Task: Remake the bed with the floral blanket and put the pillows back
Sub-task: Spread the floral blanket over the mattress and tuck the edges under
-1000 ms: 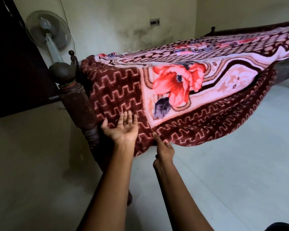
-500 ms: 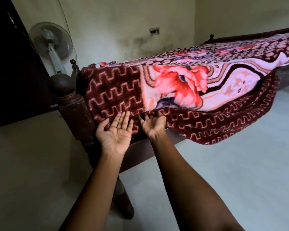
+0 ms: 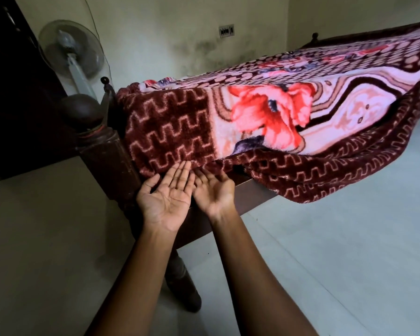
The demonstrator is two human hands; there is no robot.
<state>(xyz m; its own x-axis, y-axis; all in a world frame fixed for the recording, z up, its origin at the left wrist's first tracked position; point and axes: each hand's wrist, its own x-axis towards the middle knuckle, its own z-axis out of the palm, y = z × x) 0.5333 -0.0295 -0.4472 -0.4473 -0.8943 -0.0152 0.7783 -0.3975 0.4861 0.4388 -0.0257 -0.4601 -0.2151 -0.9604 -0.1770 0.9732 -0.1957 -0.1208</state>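
We take the dark wooden bedpost (image 3: 100,146) as our marker. It stands at the near corner of the bed, on a pale smooth floor (image 3: 349,258). Behind the post and to its left, we see a pedestal fan (image 3: 70,49) against a stained, light wall (image 3: 160,25). Farther left of the post there is a dark door or cabinet (image 3: 12,93); we cannot tell which. A switch plate (image 3: 226,31) sits on the wall, up and to the right of the post.

The floral blanket (image 3: 264,117) lies spread over the bed and starts right beside the post. Its maroon zigzag border hangs over the side, and farther from the post it sags in a loose fold below the wooden side rail (image 3: 255,190).

Both hands are just right of the post, palms up and side by side. The fingers (image 3: 182,172) of our left hand (image 3: 166,202) are straight and released, their tips touching the blanket's lower edge. Our right hand (image 3: 215,194) is likewise relaxed and grasps nothing, its fingertips reaching the shadowed fold of the border.
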